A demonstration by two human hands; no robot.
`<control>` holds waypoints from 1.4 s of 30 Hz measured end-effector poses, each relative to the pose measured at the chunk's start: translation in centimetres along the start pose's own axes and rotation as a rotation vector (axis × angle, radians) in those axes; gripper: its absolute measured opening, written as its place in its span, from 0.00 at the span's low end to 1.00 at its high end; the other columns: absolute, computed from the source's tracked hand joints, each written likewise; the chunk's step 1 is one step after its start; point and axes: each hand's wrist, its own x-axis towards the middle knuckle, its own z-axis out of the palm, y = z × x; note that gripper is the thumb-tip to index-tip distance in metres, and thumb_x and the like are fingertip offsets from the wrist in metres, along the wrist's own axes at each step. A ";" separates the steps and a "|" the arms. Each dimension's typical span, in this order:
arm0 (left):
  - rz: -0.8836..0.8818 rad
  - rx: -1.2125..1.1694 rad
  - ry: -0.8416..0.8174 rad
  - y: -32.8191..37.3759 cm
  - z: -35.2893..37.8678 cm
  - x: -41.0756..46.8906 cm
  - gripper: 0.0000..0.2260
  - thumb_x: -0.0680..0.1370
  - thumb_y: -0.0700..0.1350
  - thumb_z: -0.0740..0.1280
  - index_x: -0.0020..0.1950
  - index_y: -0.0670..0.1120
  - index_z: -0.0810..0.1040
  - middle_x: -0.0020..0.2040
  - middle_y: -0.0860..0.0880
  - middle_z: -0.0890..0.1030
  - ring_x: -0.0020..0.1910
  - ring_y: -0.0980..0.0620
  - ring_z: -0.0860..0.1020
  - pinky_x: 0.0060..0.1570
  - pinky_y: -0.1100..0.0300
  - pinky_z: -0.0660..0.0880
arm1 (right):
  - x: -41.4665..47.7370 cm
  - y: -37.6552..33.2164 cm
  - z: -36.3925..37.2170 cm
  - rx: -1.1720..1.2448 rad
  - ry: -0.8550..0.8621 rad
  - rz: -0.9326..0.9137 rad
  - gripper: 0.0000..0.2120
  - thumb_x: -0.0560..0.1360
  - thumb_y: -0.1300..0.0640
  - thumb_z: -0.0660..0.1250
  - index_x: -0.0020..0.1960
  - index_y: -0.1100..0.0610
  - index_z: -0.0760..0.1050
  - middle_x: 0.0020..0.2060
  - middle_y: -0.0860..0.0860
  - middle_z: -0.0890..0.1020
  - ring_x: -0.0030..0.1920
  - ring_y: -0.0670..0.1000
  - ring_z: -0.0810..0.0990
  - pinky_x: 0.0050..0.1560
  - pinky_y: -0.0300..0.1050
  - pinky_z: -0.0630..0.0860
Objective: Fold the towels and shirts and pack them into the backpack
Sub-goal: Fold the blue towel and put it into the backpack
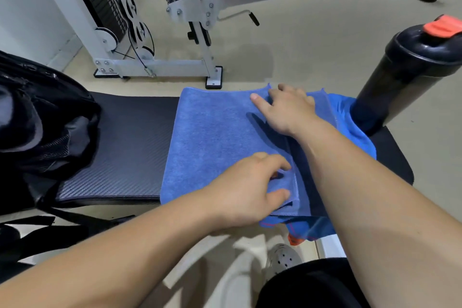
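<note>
— Two hands on one blue towel (212,137), do we agree?
— We do. It lies flat on the black worktop (125,145), beneath both hands. Our left hand (247,190) pinches the folded edge at the near corner, with thumb and curled fingers closed on the cloth.
— And our right hand (287,110)?
— Farther off, at the towel's far edge. The forefinger lies straight on the cloth, and the other fingers curl over the edge, gripping it.
— We see a brighter blue shirt (362,140) under the towel, showing just right of the right hand.
— Yes, and the black bottle (405,77) stands beyond it. The backpack (37,120) sits well left of our left hand, at the worktop's end.
</note>
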 end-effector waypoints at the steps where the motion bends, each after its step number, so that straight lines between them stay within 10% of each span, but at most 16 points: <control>1: -0.018 0.025 0.053 -0.5 -0.7 -0.5 0.16 0.79 0.51 0.68 0.66 0.51 0.74 0.59 0.51 0.77 0.59 0.54 0.76 0.62 0.55 0.72 | -0.1 -0.4 0.0 -0.027 0.012 -0.017 0.36 0.79 0.29 0.46 0.71 0.53 0.73 0.74 0.54 0.67 0.73 0.61 0.63 0.69 0.60 0.60; 7: -0.351 0.380 0.142 -5.9 -5.3 -5.1 0.15 0.77 0.61 0.66 0.58 0.55 0.73 0.51 0.54 0.74 0.49 0.50 0.77 0.50 0.53 0.75 | -0.4 -2.3 1.7 -0.207 -0.167 -0.143 0.37 0.77 0.27 0.46 0.81 0.45 0.55 0.82 0.52 0.52 0.81 0.59 0.46 0.76 0.67 0.46; 10: -0.476 0.449 0.097 -8.3 -6.0 -7.5 0.20 0.76 0.64 0.66 0.63 0.57 0.69 0.52 0.53 0.71 0.48 0.49 0.78 0.50 0.52 0.76 | -0.2 -2.6 1.9 -0.316 -0.222 -0.075 0.38 0.76 0.26 0.46 0.79 0.46 0.57 0.79 0.54 0.59 0.80 0.61 0.50 0.75 0.72 0.44; 21: -0.371 0.305 0.107 -10.7 -5.5 -10.0 0.22 0.71 0.54 0.76 0.58 0.58 0.69 0.50 0.55 0.69 0.48 0.50 0.74 0.49 0.52 0.74 | -2.7 -11.9 4.5 -0.124 -0.196 -0.497 0.31 0.78 0.27 0.48 0.78 0.35 0.58 0.76 0.53 0.62 0.75 0.58 0.58 0.72 0.60 0.56; 32: -0.316 0.072 0.318 -11.7 -4.8 -9.4 0.10 0.74 0.44 0.73 0.52 0.56 0.80 0.42 0.56 0.76 0.41 0.58 0.74 0.41 0.64 0.69 | -0.5 -14.6 5.7 -0.197 -0.091 -0.392 0.30 0.81 0.32 0.46 0.73 0.47 0.70 0.68 0.52 0.70 0.66 0.57 0.65 0.64 0.56 0.63; 42: -0.426 -0.168 0.329 -13.7 -9.7 -11.2 0.13 0.71 0.34 0.73 0.43 0.54 0.84 0.33 0.54 0.77 0.28 0.58 0.71 0.31 0.67 0.68 | 0.2 -16.7 6.0 0.325 -0.114 -0.355 0.28 0.83 0.38 0.54 0.78 0.50 0.64 0.75 0.47 0.64 0.74 0.55 0.63 0.73 0.57 0.62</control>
